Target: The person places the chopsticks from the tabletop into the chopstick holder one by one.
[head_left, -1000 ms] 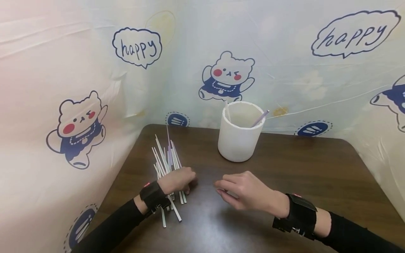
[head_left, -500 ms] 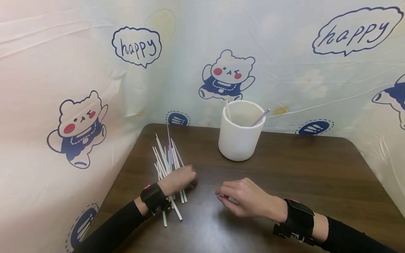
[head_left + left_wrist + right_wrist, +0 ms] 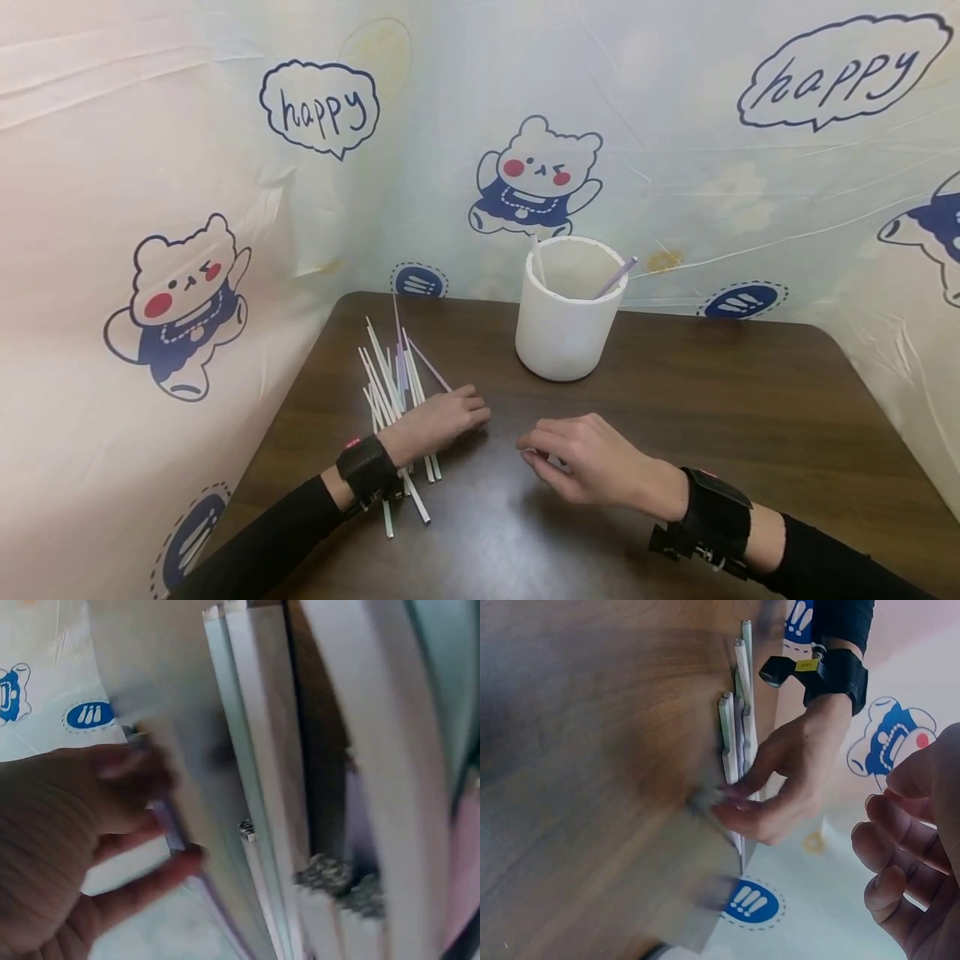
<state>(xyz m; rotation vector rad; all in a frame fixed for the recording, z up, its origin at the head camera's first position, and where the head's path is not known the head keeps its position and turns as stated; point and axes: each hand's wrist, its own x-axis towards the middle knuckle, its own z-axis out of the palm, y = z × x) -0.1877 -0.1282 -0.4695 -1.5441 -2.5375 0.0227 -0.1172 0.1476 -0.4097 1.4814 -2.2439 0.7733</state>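
Note:
My left hand (image 3: 435, 423) pinches a thin lilac stick (image 3: 431, 365) between thumb and fingertips, at the right side of a loose pile of slim pastel sticks (image 3: 384, 379). In the left wrist view the lilac stick (image 3: 214, 904) runs downward past the fingers, and its gripped end is blurred. My right hand (image 3: 600, 460) hovers over the table to the right, fingers loosely bent. Nothing shows between the fingers of that right hand (image 3: 907, 847) in the right wrist view. Beyond the hands stands a white cylindrical holder (image 3: 562, 342), with a pale stick and a purple stick (image 3: 618, 277) leaning in it.
Everything lies on a dark brown wooden table (image 3: 697, 392) with rounded far corners. A pale curtain (image 3: 675, 167) printed with cartoon bears hangs close behind the table and along its left side.
My left hand has shifted slightly right and away from the pile, swinging the lilac stick's near end out to the right. The right hand has barely moved.

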